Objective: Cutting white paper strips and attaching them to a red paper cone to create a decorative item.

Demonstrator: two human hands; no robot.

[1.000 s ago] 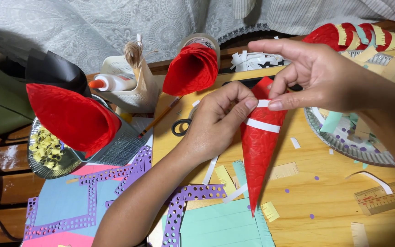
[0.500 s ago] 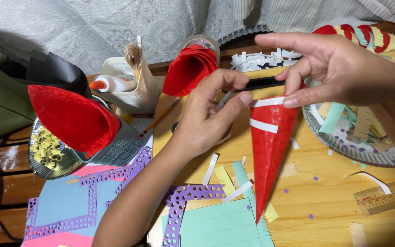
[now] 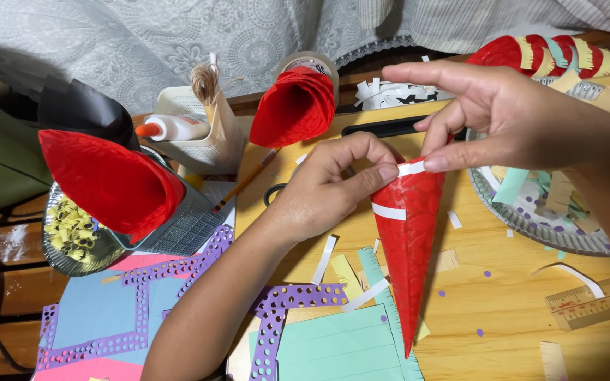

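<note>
A red paper cone [image 3: 409, 240] points down toward me over the wooden table [image 3: 503, 310]. Two white paper strips cross its wide upper end. My left hand [image 3: 326, 190] pinches the top strip at the cone's rim from the left. From the right, my right hand [image 3: 510, 116] pinches the same strip with thumb and forefinger. Both hands hold the cone up off the table.
Two more red cones [image 3: 107, 180] [image 3: 292, 106] lie at the left and back. A glue bottle [image 3: 171, 127] rests in a white holder. Purple punched strips [image 3: 277, 317], teal paper [image 3: 333, 349], a foil plate [image 3: 531, 219] of scraps, a ruler [image 3: 594, 302] and scissors [image 3: 274, 192] surround the cone.
The cone has shifted slightly right and lower. My left fingers have closed onto the top white strip, and my right hand now pinches the strip's right end.
</note>
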